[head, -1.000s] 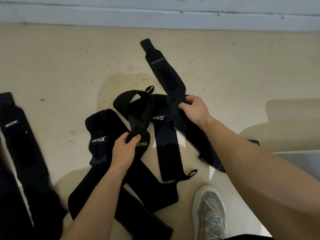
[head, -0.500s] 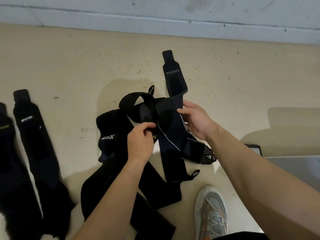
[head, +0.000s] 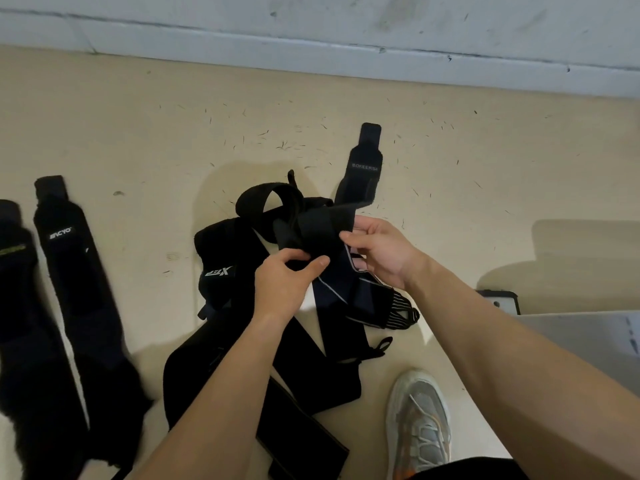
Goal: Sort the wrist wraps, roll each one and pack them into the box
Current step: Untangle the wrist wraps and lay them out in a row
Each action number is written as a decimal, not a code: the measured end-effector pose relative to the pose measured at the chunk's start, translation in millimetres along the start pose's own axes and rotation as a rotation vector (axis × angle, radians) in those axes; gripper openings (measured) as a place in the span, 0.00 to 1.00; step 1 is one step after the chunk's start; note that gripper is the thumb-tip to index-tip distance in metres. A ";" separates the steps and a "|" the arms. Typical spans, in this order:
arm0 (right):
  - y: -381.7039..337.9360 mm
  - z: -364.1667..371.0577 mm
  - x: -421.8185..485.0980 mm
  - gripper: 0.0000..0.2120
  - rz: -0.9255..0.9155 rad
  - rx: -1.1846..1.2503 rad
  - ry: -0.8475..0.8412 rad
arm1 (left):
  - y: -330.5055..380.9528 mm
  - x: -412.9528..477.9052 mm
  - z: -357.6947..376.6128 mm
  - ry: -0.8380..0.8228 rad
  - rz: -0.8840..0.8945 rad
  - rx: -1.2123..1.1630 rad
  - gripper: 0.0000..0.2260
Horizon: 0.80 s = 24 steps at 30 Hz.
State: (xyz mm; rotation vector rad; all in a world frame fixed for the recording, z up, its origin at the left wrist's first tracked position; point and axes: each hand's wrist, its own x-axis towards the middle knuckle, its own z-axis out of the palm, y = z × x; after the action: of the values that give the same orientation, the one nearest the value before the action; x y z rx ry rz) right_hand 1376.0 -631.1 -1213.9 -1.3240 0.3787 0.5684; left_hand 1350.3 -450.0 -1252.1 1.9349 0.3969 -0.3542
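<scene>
While the left hand (head: pixel 282 285) and right hand (head: pixel 381 252) both pinch the wrap (head: pixel 365 168) at its bunched middle — fingers (head: pixel 317 264) curled on the cloth, over the pile (head: pixel 311 362) on the floor (head: pixel 138 133) — its length runs from them toward the wall (head: pixel 311 22), tab end farthest.

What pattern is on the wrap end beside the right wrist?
The wrap end is black with thin white stripes; head view.
</scene>
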 end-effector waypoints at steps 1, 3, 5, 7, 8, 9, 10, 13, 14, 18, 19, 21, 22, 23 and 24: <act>0.4 1.9 0.5 0.17 0.007 0.002 0.002 | 1.7 -0.5 0.3 0.044 -0.006 -0.004 0.18; 3.9 4.1 2.7 0.18 0.014 -0.015 0.025 | 0.2 1.3 -1.0 0.101 -0.004 -0.016 0.19; 7.1 3.2 4.6 0.18 -0.001 -0.011 0.061 | -2.1 3.3 -3.1 0.115 0.013 0.008 0.15; 8.1 2.0 5.2 0.16 -0.032 -0.048 0.101 | -2.8 3.8 -3.8 0.142 0.019 0.063 0.13; 7.6 2.5 4.7 0.16 -0.043 -0.075 0.123 | -2.0 3.7 -3.1 0.150 0.015 0.079 0.15; 7.7 3.4 4.9 0.15 -0.051 -0.095 0.148 | -0.6 3.1 -1.8 0.148 0.002 0.086 0.16; 8.1 4.8 5.0 0.15 -0.062 -0.107 0.171 | 0.4 2.5 -0.3 0.140 -0.016 0.085 0.18; 12.8 11.5 6.8 0.14 -0.101 -0.109 0.228 | 0.0 1.7 2.2 0.130 -0.065 0.092 0.19; 14.6 13.0 7.4 0.13 -0.111 -0.103 0.250 | -0.8 2.5 1.7 0.133 -0.071 0.099 0.19; 17.9 14.9 7.9 0.13 -0.117 -0.085 0.282 | -1.2 5.0 -1.4 0.131 -0.065 0.164 0.15; 17.5 15.9 7.2 0.13 -0.118 -0.091 0.272 | -0.8 4.9 -1.7 0.120 -0.052 0.177 0.13; 14.2 15.4 7.1 0.12 -0.121 -0.084 0.285 | -0.7 5.1 -2.7 0.066 -0.029 0.146 0.11; 10.6 11.6 8.2 0.12 -0.125 -0.045 0.339 | -1.2 5.3 -5.3 0.039 -0.025 0.122 0.10; 5.6 3.8 10.2 0.12 -0.128 0.016 0.426 | -3.0 5.9 -9.9 0.030 -0.023 0.108 0.09; -1.1 -7.6 11.5 0.12 -0.131 0.089 0.518 | -7.7 7.9 -16.2 0.039 -0.024 0.099 0.09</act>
State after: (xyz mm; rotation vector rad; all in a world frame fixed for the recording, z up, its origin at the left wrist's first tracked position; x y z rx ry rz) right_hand 1386.4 -636.6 -1221.1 -1.3896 0.7255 0.0893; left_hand 1355.1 -431.3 -1255.6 2.0379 0.4356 -0.3579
